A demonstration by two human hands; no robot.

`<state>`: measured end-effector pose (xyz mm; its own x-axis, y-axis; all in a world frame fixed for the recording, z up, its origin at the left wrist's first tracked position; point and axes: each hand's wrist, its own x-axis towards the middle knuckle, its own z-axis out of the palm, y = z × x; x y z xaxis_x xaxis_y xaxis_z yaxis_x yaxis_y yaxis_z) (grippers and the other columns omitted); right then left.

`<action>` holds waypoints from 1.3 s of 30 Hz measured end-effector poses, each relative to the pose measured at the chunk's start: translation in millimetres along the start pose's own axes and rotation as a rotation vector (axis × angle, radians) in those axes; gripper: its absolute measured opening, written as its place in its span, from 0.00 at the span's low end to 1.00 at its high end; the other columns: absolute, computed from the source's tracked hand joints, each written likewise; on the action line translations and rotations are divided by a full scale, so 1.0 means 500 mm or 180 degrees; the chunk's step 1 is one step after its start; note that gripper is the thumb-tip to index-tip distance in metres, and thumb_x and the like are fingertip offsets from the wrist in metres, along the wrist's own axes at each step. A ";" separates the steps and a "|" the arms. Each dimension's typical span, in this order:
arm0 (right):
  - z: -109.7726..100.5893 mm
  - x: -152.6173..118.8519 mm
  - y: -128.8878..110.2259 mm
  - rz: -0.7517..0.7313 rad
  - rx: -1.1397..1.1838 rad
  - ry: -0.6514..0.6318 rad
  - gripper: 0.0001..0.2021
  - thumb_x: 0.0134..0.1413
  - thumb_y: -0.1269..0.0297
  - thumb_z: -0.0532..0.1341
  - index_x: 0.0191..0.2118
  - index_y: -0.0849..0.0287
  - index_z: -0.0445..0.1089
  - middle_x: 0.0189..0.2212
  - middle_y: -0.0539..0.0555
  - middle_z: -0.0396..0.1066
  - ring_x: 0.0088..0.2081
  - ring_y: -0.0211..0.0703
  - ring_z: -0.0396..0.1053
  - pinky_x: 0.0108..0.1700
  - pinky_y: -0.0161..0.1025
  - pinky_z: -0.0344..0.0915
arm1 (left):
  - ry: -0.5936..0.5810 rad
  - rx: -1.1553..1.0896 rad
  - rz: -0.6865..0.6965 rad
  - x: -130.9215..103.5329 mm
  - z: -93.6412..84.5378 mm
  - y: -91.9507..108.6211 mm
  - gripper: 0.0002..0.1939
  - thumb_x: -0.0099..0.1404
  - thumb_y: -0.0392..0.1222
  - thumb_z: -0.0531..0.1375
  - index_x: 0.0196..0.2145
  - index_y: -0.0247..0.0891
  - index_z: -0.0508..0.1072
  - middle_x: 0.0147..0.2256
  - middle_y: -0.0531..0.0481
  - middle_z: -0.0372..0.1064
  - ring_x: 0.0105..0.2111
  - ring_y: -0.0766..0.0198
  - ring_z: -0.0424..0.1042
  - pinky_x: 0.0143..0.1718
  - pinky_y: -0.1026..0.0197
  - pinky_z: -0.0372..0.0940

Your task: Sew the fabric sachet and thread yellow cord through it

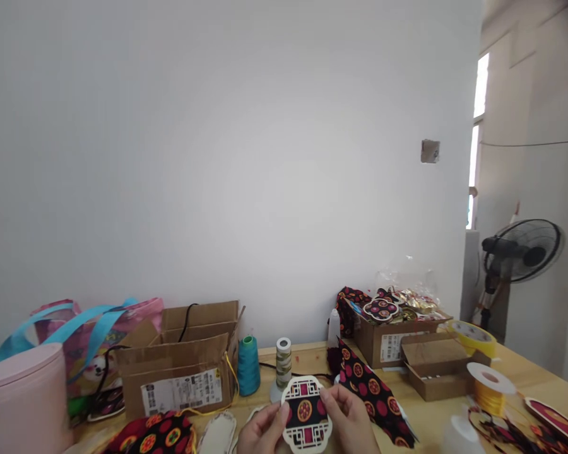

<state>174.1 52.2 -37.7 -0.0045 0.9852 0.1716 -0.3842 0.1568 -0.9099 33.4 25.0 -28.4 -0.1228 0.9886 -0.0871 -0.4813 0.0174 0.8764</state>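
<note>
Between my two hands is an ornamental plaque (305,413) with a scalloped white lattice frame and dark patterned fabric showing through it. My left hand (264,430) pinches its left edge, thumb in front. On the opposite edge, my right hand (349,421) grips with thumb and fingers. The plaque is upright, facing me, above the table's near side. Just right of my right hand lies dark fabric (370,394) with round red and orange motifs. More patterned fabric (154,435) and a pale oblong piece (217,434) lie left of my left hand.
Behind my hands stand a teal thread cone (248,367) and a multicoloured spool (283,362). An open cardboard box (177,359) is at left, beside a pink canister (26,400). Rightward are a filled box (383,343), a small carton (438,369), yellow tape (473,337) and yellow cord (490,394).
</note>
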 end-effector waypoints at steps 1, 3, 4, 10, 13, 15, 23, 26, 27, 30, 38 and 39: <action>0.001 -0.002 0.001 -0.0028 -0.0029 0.0010 0.18 0.30 0.51 0.66 0.16 0.62 0.64 0.14 0.47 0.64 0.20 0.36 0.59 0.25 0.33 0.56 | 0.0049 0.0067 0.0066 -0.001 0.000 0.000 0.18 0.35 0.49 0.68 0.23 0.34 0.76 0.20 0.48 0.75 0.25 0.55 0.73 0.30 0.56 0.66; 0.002 -0.005 0.005 -0.0087 -0.0076 0.0028 0.18 0.32 0.51 0.66 0.17 0.62 0.65 0.15 0.47 0.64 0.21 0.36 0.59 0.25 0.33 0.56 | 0.0073 0.0168 0.0174 -0.004 0.001 0.002 0.18 0.36 0.50 0.67 0.23 0.34 0.77 0.20 0.49 0.75 0.24 0.56 0.72 0.30 0.56 0.66; 0.001 -0.007 0.007 -0.0111 -0.0097 0.0033 0.17 0.33 0.51 0.65 0.18 0.62 0.65 0.15 0.47 0.64 0.21 0.35 0.59 0.25 0.32 0.56 | 0.0052 0.0196 0.0203 -0.006 0.002 0.004 0.18 0.36 0.50 0.67 0.23 0.34 0.77 0.20 0.49 0.75 0.24 0.56 0.72 0.30 0.57 0.66; -0.004 -0.008 0.002 -0.0098 -0.0189 0.0032 0.17 0.34 0.52 0.65 0.18 0.62 0.64 0.15 0.46 0.64 0.20 0.34 0.58 0.25 0.31 0.56 | -0.0267 0.0276 0.0117 -0.017 0.002 0.018 0.15 0.40 0.47 0.67 0.24 0.33 0.76 0.21 0.50 0.75 0.26 0.59 0.72 0.32 0.59 0.65; -0.005 -0.006 -0.005 0.0018 -0.0223 0.0026 0.18 0.30 0.52 0.66 0.15 0.61 0.61 0.12 0.44 0.60 0.18 0.32 0.56 0.22 0.30 0.54 | -0.0220 0.0099 -0.0169 -0.020 0.002 0.016 0.13 0.40 0.45 0.67 0.23 0.33 0.75 0.20 0.50 0.74 0.24 0.62 0.71 0.29 0.64 0.64; -0.003 -0.006 -0.004 0.0157 -0.0213 0.0022 0.20 0.28 0.50 0.66 0.13 0.60 0.59 0.10 0.43 0.57 0.15 0.30 0.53 0.20 0.30 0.53 | -0.0122 0.0046 -0.0406 -0.022 0.002 0.012 0.12 0.41 0.44 0.67 0.22 0.33 0.73 0.18 0.51 0.72 0.21 0.66 0.70 0.23 0.67 0.62; -0.002 -0.004 0.014 0.0559 -0.0174 -0.0001 0.24 0.22 0.45 0.65 0.11 0.58 0.54 0.07 0.42 0.53 0.10 0.28 0.49 0.14 0.29 0.49 | 0.0200 0.0311 -0.0458 -0.024 0.007 0.002 0.13 0.39 0.45 0.66 0.18 0.34 0.69 0.11 0.57 0.64 0.10 0.75 0.58 0.11 0.74 0.48; -0.003 -0.005 0.008 0.0548 -0.0184 0.0061 0.23 0.21 0.45 0.66 0.12 0.59 0.56 0.08 0.43 0.56 0.11 0.29 0.52 0.14 0.29 0.50 | 0.0210 0.0422 -0.0339 -0.018 0.006 -0.005 0.15 0.37 0.47 0.67 0.16 0.33 0.69 0.09 0.58 0.61 0.08 0.76 0.55 0.10 0.74 0.46; -0.002 -0.006 0.005 0.0537 -0.0183 0.0090 0.23 0.20 0.45 0.66 0.12 0.59 0.56 0.08 0.43 0.57 0.12 0.30 0.53 0.15 0.29 0.51 | 0.0195 0.0465 -0.0302 -0.015 0.005 -0.008 0.16 0.36 0.48 0.67 0.16 0.33 0.69 0.08 0.59 0.60 0.08 0.77 0.54 0.10 0.74 0.45; 0.000 -0.007 -0.001 0.0445 -0.0219 0.0192 0.24 0.18 0.45 0.66 0.12 0.60 0.58 0.08 0.43 0.58 0.12 0.30 0.53 0.16 0.30 0.52 | 0.0129 0.0590 -0.0207 -0.009 0.003 -0.012 0.19 0.34 0.51 0.67 0.17 0.31 0.71 0.08 0.59 0.59 0.08 0.77 0.52 0.10 0.74 0.44; 0.003 -0.012 -0.001 0.0148 -0.0360 0.0267 0.21 0.23 0.47 0.66 0.15 0.62 0.64 0.11 0.47 0.65 0.14 0.35 0.59 0.20 0.32 0.56 | 0.0025 0.0740 -0.0042 -0.014 0.008 -0.012 0.21 0.37 0.54 0.65 0.23 0.33 0.71 0.14 0.54 0.68 0.13 0.69 0.63 0.13 0.69 0.54; 0.002 -0.012 0.000 0.0107 -0.0373 0.0264 0.21 0.25 0.47 0.66 0.16 0.62 0.64 0.12 0.48 0.66 0.15 0.35 0.60 0.20 0.33 0.56 | -0.0007 0.0740 -0.0038 -0.015 0.010 -0.013 0.21 0.38 0.54 0.64 0.24 0.33 0.70 0.16 0.53 0.70 0.15 0.67 0.66 0.15 0.68 0.56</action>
<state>173.1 46.2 -38.1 0.0625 0.9916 0.1131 -0.2747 0.1260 -0.9532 41.7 18.1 -31.2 -0.1163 0.9884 -0.0972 -0.2697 0.0628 0.9609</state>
